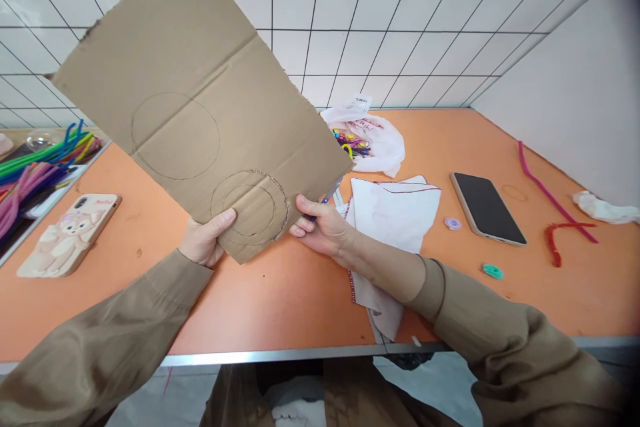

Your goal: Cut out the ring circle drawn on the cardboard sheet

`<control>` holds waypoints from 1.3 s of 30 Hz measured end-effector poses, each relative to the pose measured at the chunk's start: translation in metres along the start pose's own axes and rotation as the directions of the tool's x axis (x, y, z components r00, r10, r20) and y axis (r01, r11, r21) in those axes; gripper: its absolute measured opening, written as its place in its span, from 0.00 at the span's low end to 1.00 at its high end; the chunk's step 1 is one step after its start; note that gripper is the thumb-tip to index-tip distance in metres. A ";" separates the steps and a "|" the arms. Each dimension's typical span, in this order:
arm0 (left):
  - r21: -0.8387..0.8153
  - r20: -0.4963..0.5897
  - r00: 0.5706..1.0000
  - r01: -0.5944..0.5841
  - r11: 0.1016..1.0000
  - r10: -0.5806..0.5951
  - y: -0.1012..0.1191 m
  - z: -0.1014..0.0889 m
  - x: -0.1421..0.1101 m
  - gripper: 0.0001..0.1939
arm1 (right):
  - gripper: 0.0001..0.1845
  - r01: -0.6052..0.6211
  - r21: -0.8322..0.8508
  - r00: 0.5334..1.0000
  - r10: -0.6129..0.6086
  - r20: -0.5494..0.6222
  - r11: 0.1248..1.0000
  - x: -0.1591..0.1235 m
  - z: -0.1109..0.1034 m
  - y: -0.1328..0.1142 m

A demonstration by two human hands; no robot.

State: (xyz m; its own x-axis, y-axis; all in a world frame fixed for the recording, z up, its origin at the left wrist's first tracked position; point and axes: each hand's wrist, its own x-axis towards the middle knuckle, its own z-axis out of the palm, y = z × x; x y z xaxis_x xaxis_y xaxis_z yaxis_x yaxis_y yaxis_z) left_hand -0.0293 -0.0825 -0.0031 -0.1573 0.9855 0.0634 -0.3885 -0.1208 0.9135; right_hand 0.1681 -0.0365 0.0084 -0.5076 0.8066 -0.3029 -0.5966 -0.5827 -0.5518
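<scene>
Currently the left hand (pixel 206 238) grips the near left edge of a brown cardboard sheet (pixel 200 73), thumb on top, while the right hand (pixel 323 227) pinches its near right edge, a mostly hidden blue item (pixel 325 200) showing beside the fingers. The sheet, bearing drawn circles (pixel 176 136), is held tilted above the bench (pixel 285 307). A white cloth (pixel 395 207) lies to the right, with a dark-screened phone (pixel 487 207) farther right.

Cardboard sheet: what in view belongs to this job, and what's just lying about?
In the job: cardboard sheet, drawn circles, left hand, right hand, probably the half-hidden purple item.
Seemingly lying about: dark-screened phone, cartoon-cased phone, white cloth, plastic bag, coloured strips, green disc.
</scene>
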 end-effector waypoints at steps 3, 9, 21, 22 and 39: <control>0.008 0.006 1.000 0.013 1.000 -0.013 0.002 0.001 0.000 0.36 | 0.29 -0.018 0.006 1.000 0.019 -0.005 1.000 0.001 -0.002 0.001; -0.015 0.015 0.998 0.054 0.998 -0.054 0.001 0.000 0.000 0.36 | 0.31 -0.034 -0.036 0.999 0.035 0.040 0.999 -0.001 -0.002 0.001; -0.021 -0.128 0.991 0.031 0.999 -0.033 0.004 -0.004 0.017 0.38 | 0.24 0.065 -0.018 0.998 -0.064 0.019 0.998 0.007 0.005 0.007; -0.021 -0.138 0.990 0.030 0.999 -0.033 0.005 -0.005 0.018 0.37 | 0.24 0.068 -0.028 0.997 -0.067 0.024 0.997 0.007 0.005 0.007; -0.176 -0.171 0.980 0.069 0.982 -0.099 0.006 0.010 0.015 0.23 | 0.21 0.154 -0.376 0.988 -0.133 0.083 0.914 -0.004 0.002 0.021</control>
State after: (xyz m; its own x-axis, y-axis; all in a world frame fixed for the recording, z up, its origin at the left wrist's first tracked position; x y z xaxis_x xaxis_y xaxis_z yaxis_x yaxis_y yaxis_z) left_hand -0.0249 -0.0671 0.0069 -0.2711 0.9576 -0.0976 -0.5518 -0.0715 0.8309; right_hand 0.1569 -0.0524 -0.0006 -0.4736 0.8658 -0.1618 -0.3901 -0.3709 -0.8428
